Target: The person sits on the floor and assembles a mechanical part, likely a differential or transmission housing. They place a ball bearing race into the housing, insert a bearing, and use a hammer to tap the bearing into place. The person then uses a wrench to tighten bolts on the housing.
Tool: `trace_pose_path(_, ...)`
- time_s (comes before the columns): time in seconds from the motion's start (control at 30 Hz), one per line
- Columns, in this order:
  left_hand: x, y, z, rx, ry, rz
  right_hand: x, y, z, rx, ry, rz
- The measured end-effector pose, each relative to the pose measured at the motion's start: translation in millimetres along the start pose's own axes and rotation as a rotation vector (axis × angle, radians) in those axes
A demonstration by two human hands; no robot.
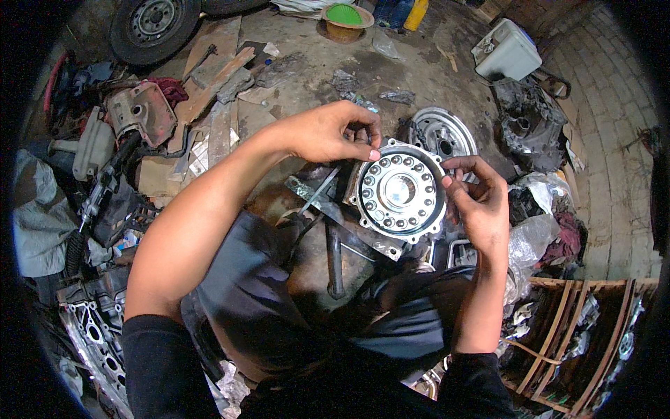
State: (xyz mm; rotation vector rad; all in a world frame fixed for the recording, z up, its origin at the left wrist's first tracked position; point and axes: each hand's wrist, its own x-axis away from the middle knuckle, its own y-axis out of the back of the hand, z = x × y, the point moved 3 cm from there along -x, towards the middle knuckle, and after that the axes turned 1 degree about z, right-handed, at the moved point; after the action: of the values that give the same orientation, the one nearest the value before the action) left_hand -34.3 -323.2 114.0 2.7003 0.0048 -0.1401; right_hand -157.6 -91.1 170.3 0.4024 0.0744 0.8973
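Note:
Before me, a round metal housing (438, 209) with bolt lugs around its rim is held up on metalwork. Inside it sits a shiny disc (401, 211) with a ring of ball-like pieces around a central bore. My left hand (333, 134) is closed at the housing's upper left rim, thumb and fingertips pinched together there. At the right rim, my right hand (480, 199) is closed too, thumb and index finger pinched against the edge. Anything thin between the fingertips of either hand is too small to make out.
Behind the housing lies a silver wheel-like part (457, 129). Scrap parts and wood (216, 77) crowd the left, below a tyre (155, 31). Dark machinery (527, 119) and a white container (507, 49) stand right. A wooden rack (565, 342) is at lower right.

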Motion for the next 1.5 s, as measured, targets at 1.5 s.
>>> trace_pose_path(1.5,3.3,-0.6,-8.1,-0.042,-0.001,0.005,-3.4,0.1,-2.3,-0.086,0.028,0.018)
